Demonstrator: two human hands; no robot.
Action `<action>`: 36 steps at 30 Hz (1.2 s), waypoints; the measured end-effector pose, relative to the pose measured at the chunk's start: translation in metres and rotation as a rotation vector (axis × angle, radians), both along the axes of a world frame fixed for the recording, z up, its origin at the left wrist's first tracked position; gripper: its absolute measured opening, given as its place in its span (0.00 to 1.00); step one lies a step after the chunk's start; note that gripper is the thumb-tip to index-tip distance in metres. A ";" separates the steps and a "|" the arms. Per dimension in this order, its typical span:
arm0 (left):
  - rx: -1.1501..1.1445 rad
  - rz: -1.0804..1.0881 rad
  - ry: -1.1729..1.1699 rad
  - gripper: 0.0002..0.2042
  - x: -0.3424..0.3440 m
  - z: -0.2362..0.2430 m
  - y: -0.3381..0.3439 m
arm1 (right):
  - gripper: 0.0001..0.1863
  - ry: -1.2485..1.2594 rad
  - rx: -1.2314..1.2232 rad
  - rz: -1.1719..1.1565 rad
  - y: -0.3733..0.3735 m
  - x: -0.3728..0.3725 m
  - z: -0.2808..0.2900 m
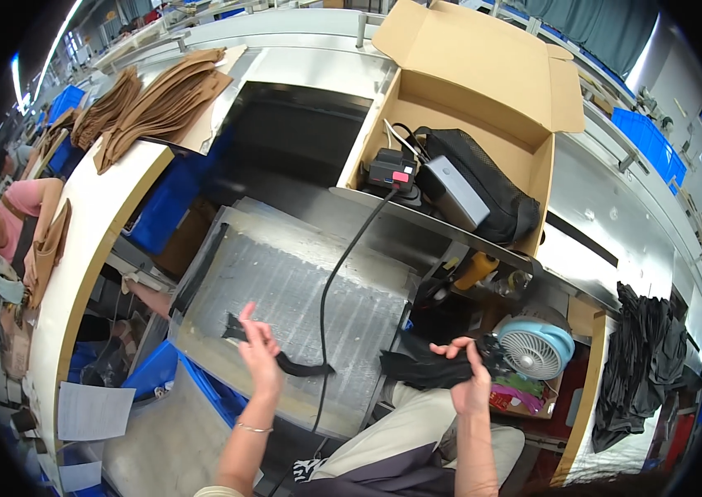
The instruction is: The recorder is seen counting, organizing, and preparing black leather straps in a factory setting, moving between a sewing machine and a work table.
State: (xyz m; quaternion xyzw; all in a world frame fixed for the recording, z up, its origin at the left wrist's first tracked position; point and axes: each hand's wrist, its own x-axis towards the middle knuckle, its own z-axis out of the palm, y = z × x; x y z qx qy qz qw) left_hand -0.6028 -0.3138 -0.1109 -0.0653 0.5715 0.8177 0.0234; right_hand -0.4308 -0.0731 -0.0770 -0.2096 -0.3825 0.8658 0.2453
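My left hand (260, 352) is open, its fingers raised and loosely bent over a short black fabric strip (305, 366) on the worn metal board (243, 257). My right hand (467, 373) is open with bent fingers, beside a loose bunch of black fabric pieces (413, 369) at the board's right edge and over my lap. Whether its fingertips touch that fabric, I cannot tell. A black cable (349, 253) runs down across the board between my hands.
Ahead, a cardboard box (475, 83) holds a power bank (454, 190), plug and black pouch. Rightward are a blue fan (533, 352) and black fabric pile (632, 364). Brown pieces (152, 103) lie upper left. A co-worker in pink (24, 219) works at left; another person's arm (148, 296) reaches behind.
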 end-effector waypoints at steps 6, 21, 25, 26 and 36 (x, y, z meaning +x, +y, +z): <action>-0.346 -0.472 0.556 0.24 0.035 0.139 0.000 | 0.13 0.023 0.241 -0.079 -0.010 0.030 0.091; -0.157 -1.296 1.400 0.40 0.253 0.251 0.128 | 0.42 0.250 0.353 -0.530 -0.089 0.222 0.171; -0.141 -1.307 1.555 0.42 0.315 0.256 0.123 | 0.32 -0.030 0.659 -0.788 -0.128 0.272 0.186; -0.105 -1.347 1.571 0.42 0.333 0.252 0.121 | 0.32 -0.043 0.658 -0.839 -0.136 0.282 0.192; 0.413 -1.966 1.209 0.50 0.434 0.234 0.123 | 0.20 0.040 0.424 -1.061 -0.200 0.423 0.205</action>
